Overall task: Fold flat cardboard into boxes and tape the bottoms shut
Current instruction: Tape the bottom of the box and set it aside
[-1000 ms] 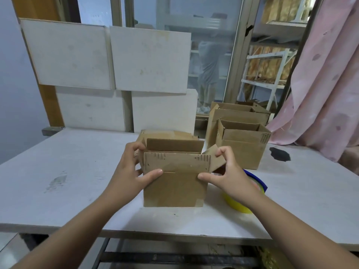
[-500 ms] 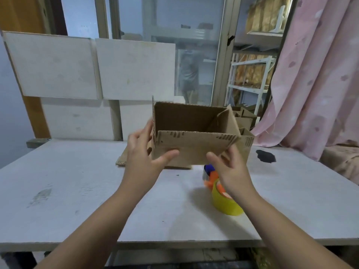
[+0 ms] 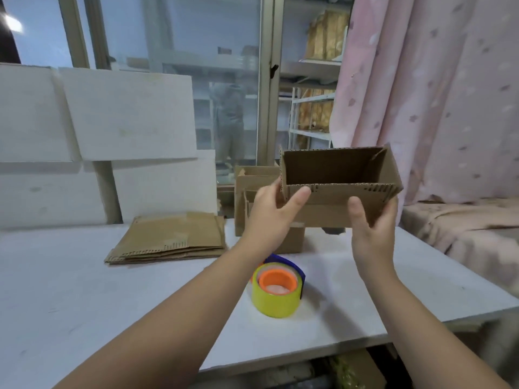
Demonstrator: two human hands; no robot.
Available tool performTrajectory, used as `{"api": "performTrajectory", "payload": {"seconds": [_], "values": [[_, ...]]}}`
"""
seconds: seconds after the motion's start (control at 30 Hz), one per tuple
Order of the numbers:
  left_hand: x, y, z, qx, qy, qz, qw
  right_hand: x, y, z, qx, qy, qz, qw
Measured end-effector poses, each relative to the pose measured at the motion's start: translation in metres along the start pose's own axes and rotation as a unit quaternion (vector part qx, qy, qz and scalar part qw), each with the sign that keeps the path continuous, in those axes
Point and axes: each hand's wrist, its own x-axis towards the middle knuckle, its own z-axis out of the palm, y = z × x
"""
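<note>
1. Cardboard box (image 3: 337,197) is the piece in hand. It hangs in the air over the far right part of the desk (image 3: 112,304), clear of the surface, with its open top tipped toward the camera.
2. Nearest, just below the forearms, a roll of yellow tape (image 3: 275,304) sits on the desk in a blue and orange dispenser. It is probably parked there to be within reach for sealing bottoms.
3. The left hand (image 3: 269,217) has its grip on the box's left end, thumb pressed on the front wall and fingers wrapped behind the corner.
4. The right hand (image 3: 370,228) cups the lower right corner, thumb on the front wall and fingers round the end. Gripping at both ends likely stops the thin walls from collapsing out of square.
5. The box's underside faces away, so I cannot tell whether it is taped.
6. Farther left, a stack of flat cardboard (image 3: 171,237) lies on the desk, apparently the supply waiting to be folded.
7. Directly behind the hands, assembled boxes (image 3: 254,192) stand open-topped on the desk. The held box hangs just in front of and above them, so I judge it is headed to join them.
8. Farthest back, white panels (image 3: 126,113) lean upright. A glass window (image 3: 182,51) rises behind them, and a pink curtain (image 3: 435,94) hangs at the right.
</note>
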Motion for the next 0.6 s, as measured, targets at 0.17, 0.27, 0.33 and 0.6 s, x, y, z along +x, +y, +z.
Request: {"api": "performTrajectory", "payload": {"seconds": [0.17, 0.27, 0.33, 0.6], "values": [[0.012, -0.003, 0.046, -0.034, -0.070, -0.065, 0.995, 0.015, 0.023, -0.026, -0.027, 0.063, 0.029, 0.997], [0.021, -0.010, 0.065, -0.051, -0.081, -0.114, 0.989, 0.019, 0.038, -0.040, -0.044, 0.073, 0.043, 0.995], [0.028, -0.013, 0.075, -0.066, -0.077, -0.155, 0.983, 0.022, 0.052, -0.048, -0.046, 0.057, 0.057, 0.996], [0.027, -0.030, 0.094, -0.015, -0.153, -0.242, 0.958, 0.030, 0.109, -0.052, -0.118, -0.004, 0.276, 0.954]]}}
